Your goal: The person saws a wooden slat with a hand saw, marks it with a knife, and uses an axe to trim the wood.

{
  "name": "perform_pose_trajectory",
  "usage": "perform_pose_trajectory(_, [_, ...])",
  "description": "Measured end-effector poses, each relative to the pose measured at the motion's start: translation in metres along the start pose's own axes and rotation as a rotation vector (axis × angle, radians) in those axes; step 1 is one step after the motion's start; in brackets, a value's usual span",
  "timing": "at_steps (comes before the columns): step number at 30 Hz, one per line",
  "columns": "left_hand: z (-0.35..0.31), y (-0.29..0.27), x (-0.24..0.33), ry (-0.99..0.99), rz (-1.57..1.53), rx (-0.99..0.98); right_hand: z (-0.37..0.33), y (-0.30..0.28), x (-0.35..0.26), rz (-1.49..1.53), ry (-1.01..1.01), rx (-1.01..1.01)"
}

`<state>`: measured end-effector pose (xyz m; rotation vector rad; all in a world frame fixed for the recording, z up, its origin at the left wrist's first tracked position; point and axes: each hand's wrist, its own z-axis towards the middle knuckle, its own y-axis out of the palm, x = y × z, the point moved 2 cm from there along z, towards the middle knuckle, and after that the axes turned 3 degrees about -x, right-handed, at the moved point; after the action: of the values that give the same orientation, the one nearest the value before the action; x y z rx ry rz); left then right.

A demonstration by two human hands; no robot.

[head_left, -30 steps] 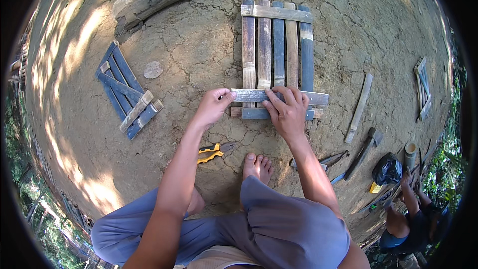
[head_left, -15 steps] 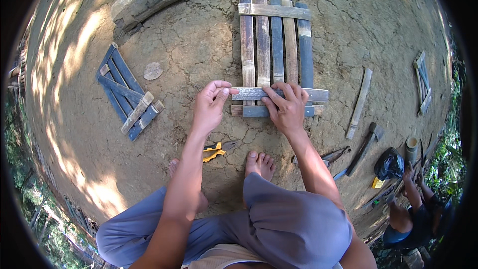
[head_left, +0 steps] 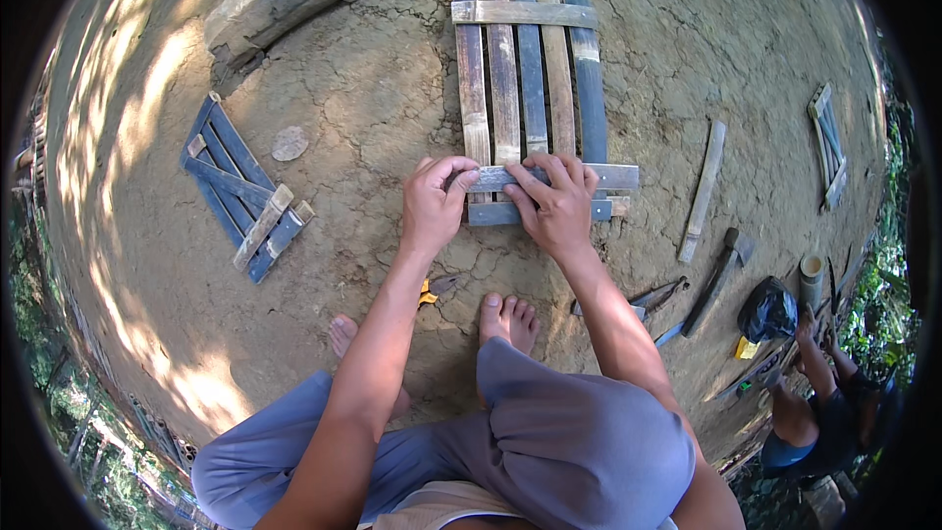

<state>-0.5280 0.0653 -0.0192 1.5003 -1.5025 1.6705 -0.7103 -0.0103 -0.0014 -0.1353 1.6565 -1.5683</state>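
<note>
A flat grey bamboo slat (head_left: 616, 177) lies crosswise over the lower part of a bamboo slat panel (head_left: 475, 88). My right hand (head_left: 557, 206) presses and grips the slat near its middle, thumb at the near edge and fingers bent over it. My left hand (head_left: 432, 204) is closed in a pinch over the slat's left end, thumb and forefinger together; anything between those fingertips is too small or hidden to make out. Just nearer to me, another dark crosspiece (head_left: 496, 213) is fixed across the panel's boards.
Yellow-handled pliers (head_left: 429, 292) lie by my left forearm. To the right are a loose bamboo strip (head_left: 703, 191), a hammer or axe (head_left: 716, 280) and a black plastic bag (head_left: 768, 309). A small slatted frame (head_left: 240, 186) and log (head_left: 289, 0) are left. Another person (head_left: 814, 417) sits lower right.
My left hand has moved right, from beside the slat's end to over it. My right hand keeps its hold on the slat. The view has shifted slightly.
</note>
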Motion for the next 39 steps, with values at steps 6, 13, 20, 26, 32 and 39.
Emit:
perform_pose_trajectory(6, [-0.001,0.002,0.004,0.163,0.086,0.012,-0.002,0.001,0.001,-0.004,0.004,0.015])
perform_pose_trajectory(13, [-0.012,0.004,-0.003,0.347,0.199,0.063,-0.003,0.002,0.000,0.021,0.005,0.015])
perform_pose_trajectory(20, [-0.014,0.016,-0.004,0.381,0.209,0.112,-0.010,-0.003,0.005,0.024,0.010,0.024])
perform_pose_trajectory(26, [-0.018,0.022,-0.007,0.402,0.215,0.148,-0.078,-0.060,0.009,0.014,0.181,0.156])
perform_pose_trajectory(32, [-0.020,0.013,-0.013,0.412,0.237,0.191,-0.232,-0.127,0.111,-0.116,1.115,0.315])
perform_pose_trajectory(39, [-0.021,0.018,-0.017,0.393,0.210,0.229,-0.275,-0.161,0.244,-0.284,1.140,0.223])
